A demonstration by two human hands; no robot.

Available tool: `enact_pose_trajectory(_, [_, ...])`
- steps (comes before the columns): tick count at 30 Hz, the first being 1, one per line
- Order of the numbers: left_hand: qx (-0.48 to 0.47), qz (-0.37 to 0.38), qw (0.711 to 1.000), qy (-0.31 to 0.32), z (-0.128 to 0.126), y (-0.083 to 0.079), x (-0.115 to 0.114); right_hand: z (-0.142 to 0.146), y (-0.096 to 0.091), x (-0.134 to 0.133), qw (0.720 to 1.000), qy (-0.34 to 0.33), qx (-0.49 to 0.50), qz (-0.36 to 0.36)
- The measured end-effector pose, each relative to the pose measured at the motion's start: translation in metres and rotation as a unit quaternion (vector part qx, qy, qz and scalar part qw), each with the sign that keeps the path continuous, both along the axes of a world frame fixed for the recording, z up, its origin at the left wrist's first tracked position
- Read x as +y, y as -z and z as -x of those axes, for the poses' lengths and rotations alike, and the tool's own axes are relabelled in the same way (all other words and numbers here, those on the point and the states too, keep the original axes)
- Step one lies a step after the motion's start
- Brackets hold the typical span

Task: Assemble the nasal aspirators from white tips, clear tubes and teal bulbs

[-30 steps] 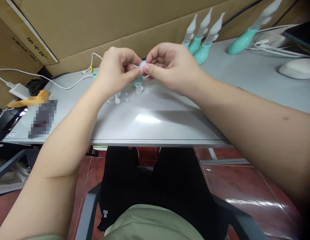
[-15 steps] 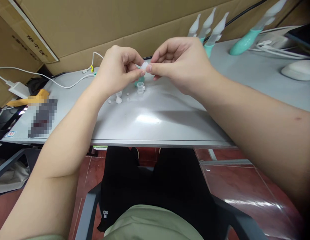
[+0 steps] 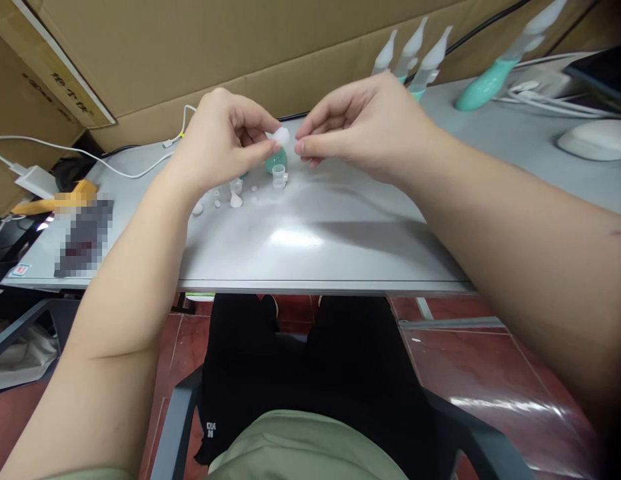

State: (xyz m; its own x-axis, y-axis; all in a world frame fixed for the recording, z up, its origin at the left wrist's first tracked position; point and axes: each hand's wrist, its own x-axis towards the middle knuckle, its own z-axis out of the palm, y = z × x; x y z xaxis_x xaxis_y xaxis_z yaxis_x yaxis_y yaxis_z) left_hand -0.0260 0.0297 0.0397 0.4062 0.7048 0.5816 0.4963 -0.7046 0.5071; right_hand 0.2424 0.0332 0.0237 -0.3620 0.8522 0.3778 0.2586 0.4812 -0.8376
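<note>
My left hand (image 3: 237,130) is closed, pinching a small white translucent plastic piece (image 3: 281,137) between thumb and fingertips above the table. Just to its right is my right hand (image 3: 347,123), apart from the piece. The right thumb and forefinger are drawn close together; whatever they hold, if anything, is too small to make out. Beneath the hands stands a mint-green bulb (image 3: 276,161), partly covered by the left fingertips. In front of it is a clear plastic collar (image 3: 279,177) with a side stub. Left of that lie a white cone-shaped tip (image 3: 235,201) and several tiny white discs (image 3: 217,204).
Several nasal aspirators with green bulbs, one of them lying tilted (image 3: 490,83), are at the back right, beside white cables and a white mouse (image 3: 595,140). A charger (image 3: 37,181) and yellow tool (image 3: 83,193) lie left. Cardboard (image 3: 165,53) walls the back of the grey table (image 3: 340,260).
My hands have moved apart: the right fingertips have left the white piece, which stays in my left hand. The left hand has shifted slightly left, uncovering more small parts.
</note>
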Motion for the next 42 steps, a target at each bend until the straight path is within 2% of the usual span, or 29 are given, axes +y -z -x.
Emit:
enact_pose_trajectory(5, [0.117, 0.064, 0.991, -0.008, 0.003, -0.014, -0.012, -0.007, -0.003, 0.001, 0.985, -0.048, -0.166, 0.014])
enact_pose_trajectory(11, [0.213, 0.112, 0.97, 0.018, -0.003, -0.011, -0.018, -0.006, 0.006, 0.011, 0.956, -0.051, -0.285, -0.044])
enact_pose_trajectory(16, [0.257, 0.118, 0.959, 0.009, -0.005, -0.004, -0.009, -0.004, 0.008, 0.012, 0.953, -0.071, -0.291, -0.033])
enact_pose_trajectory(20, [0.268, 0.125, 0.955, 0.009, -0.006, 0.001, -0.006, 0.001, 0.004, 0.004, 0.949, -0.049, -0.311, -0.011])
enact_pose_trajectory(23, [0.263, 0.119, 0.957, 0.008, -0.008, -0.001, -0.008, 0.002, 0.005, 0.005, 0.949, -0.05, -0.311, -0.021])
enact_pose_trajectory(29, [0.217, 0.119, 0.969, -0.012, -0.008, -0.012, -0.02, -0.01, 0.017, 0.019, 0.954, -0.113, -0.271, -0.055])
enact_pose_trajectory(35, [0.215, 0.131, 0.968, -0.002, -0.008, -0.017, -0.025, -0.013, 0.011, 0.016, 0.947, -0.113, -0.301, -0.021])
enact_pose_trajectory(42, [0.194, 0.102, 0.976, -0.011, -0.005, -0.009, -0.015, -0.002, 0.019, 0.014, 0.952, -0.088, -0.289, -0.052])
